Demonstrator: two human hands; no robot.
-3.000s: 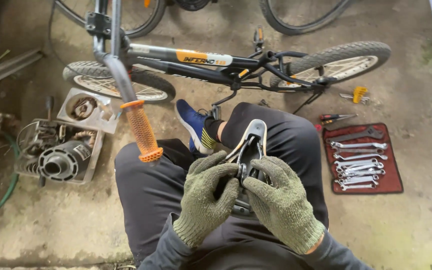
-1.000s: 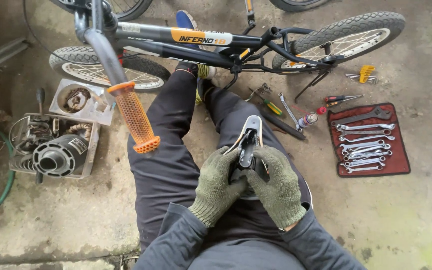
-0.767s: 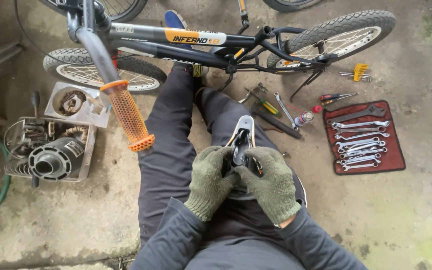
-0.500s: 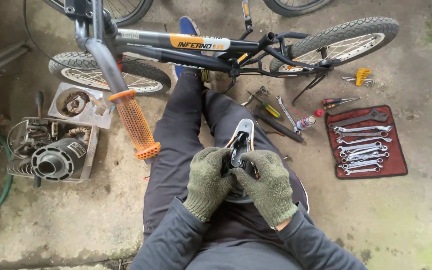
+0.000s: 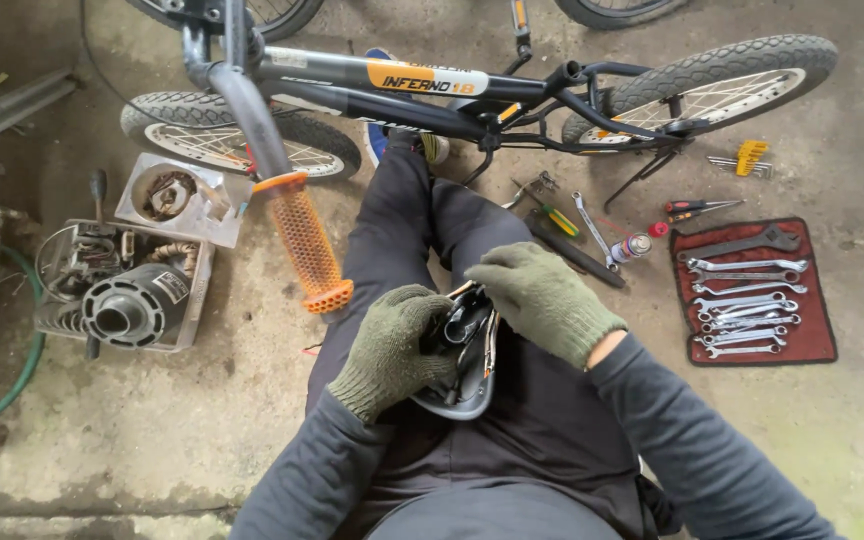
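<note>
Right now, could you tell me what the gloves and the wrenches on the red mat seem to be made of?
Gloves, on the left hand and right hand: olive knitted fabric, fuzzy and matte, likely wool or similar. Wrenches: bright polished metal, probably steel. Red mat: looks like soft cloth.

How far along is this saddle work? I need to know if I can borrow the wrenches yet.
Done: the bicycle saddle is off the bike and lies upside down on the lap. In hand: the left hand grips its underside, and the right hand rests over the rails. Left: the saddle is not back on the bike. The wrenches lie on their red roll, none in hand.
</note>
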